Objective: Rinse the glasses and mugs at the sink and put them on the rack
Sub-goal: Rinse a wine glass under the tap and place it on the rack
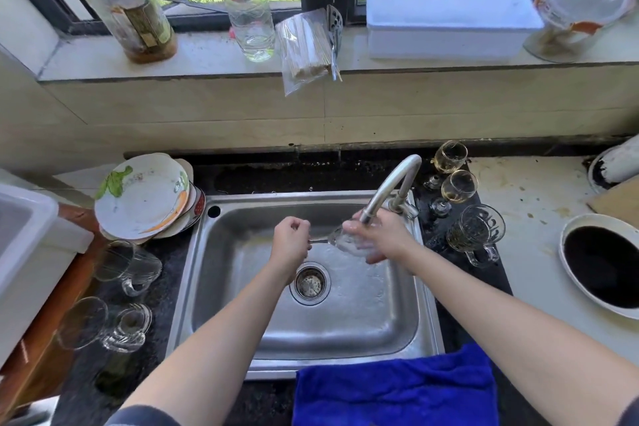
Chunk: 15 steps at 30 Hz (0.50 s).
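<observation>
Below both hands, a steel sink [397, 322]. Nearer the body than the right forearm, a blue towel [397, 391] draped over the front edge. Far out to the left of the left hand [291, 241], stacked plates [141, 197]. Arching down onto the right hand [377, 239], the faucet [394, 183]. Between the two hands, a wine glass [340, 239] lying sideways — stem pinched in curled left fingers, bowl cupped by the right hand's curled fingers under the spout. Right of that hand, a patterned mug [475, 232] and, beyond it, stemmed glasses [459, 186]. Left of the left hand — clear mugs [128, 266].
</observation>
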{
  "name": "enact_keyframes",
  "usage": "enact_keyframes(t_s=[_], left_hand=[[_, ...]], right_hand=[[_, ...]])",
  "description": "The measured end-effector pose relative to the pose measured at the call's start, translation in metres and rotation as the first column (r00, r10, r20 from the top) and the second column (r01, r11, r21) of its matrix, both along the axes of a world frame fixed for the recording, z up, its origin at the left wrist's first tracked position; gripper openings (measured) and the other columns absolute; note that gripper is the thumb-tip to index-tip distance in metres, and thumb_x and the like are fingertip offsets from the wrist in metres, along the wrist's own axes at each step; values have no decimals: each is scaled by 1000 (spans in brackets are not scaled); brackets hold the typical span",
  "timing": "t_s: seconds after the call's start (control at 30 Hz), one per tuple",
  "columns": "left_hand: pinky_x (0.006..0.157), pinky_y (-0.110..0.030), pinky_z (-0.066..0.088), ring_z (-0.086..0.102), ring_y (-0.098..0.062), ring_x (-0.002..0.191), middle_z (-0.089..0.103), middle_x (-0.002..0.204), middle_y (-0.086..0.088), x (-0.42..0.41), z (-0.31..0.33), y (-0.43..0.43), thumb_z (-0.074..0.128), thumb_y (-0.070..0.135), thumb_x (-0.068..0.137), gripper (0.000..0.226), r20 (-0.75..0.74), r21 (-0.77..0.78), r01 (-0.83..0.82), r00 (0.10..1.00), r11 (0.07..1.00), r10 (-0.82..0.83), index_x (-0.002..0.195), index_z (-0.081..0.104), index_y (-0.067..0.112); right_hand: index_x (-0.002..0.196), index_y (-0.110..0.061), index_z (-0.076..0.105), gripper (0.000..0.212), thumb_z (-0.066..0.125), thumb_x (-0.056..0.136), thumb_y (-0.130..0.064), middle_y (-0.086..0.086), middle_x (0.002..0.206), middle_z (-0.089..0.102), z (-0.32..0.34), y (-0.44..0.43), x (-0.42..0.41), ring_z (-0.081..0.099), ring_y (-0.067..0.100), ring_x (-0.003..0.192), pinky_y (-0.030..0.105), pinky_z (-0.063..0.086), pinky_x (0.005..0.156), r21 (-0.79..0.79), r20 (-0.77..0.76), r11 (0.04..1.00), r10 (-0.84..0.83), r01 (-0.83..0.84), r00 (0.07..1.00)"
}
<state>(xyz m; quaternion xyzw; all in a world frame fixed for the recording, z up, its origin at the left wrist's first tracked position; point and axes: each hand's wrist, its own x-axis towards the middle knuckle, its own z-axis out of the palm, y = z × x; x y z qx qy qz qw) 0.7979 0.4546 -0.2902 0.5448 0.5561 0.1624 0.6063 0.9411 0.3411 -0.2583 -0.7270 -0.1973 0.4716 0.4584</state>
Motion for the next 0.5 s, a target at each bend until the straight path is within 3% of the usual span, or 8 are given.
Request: enact_keyframes(t_s=[0.03,0.07,0.13,0.27,0.37,0.5], left_hand=[[52,-29,43,51,-18,62,52,83,-8,2,1,-2,55,14,93,9,2,-78,-13,1000,997,13,99,50,9],[56,-31,49,54,-19,68,51,94,-8,7,1,-5,62,16,90,24,9,-139,-24,1000,990,25,108,47,10],[66,-36,56,55,-23,77,49,105,-8,21,-3,-16,71,20,83,44,9,-219,-63,998,974,67,114,41,13],[60,-33,58,58,-27,69,54,106,-13,47,-11,-36,80,26,71,57,26,-270,-99,994,958,110,111,42,12],[51,-28,53,60,-26,57,60,97,-14,58,-13,-41,83,28,69,51,18,-287,-23,999,958,30,102,49,9],[42,-24,43,57,-25,48,63,80,-14,67,-17,-49,64,27,85,23,-70,-246,2,997,969,-20,94,58,7]], right_hand=[[100,-13,65,37,80,76,-37,1,99,71,2,-5,4,69,24,89,44,60,69,-16,-54,999,28,-29,998],[101,-14,65,36,80,76,-37,0,104,70,4,-9,6,69,24,91,45,60,67,-26,-35,999,17,-18,999],[101,-20,63,30,78,79,-33,-9,105,63,8,-19,0,65,16,91,40,59,61,-4,118,996,-85,86,989],[118,-25,59,49,82,75,-32,-8,116,59,0,-48,-3,59,10,105,39,55,88,41,275,993,-117,110,954],[122,-29,58,56,84,73,-26,-17,119,57,7,-69,1,53,-2,107,11,42,86,67,372,998,-37,13,927],[121,-30,59,59,87,69,-26,-20,116,56,14,-85,-3,54,-2,104,12,47,82,132,462,991,-47,-16,886]])
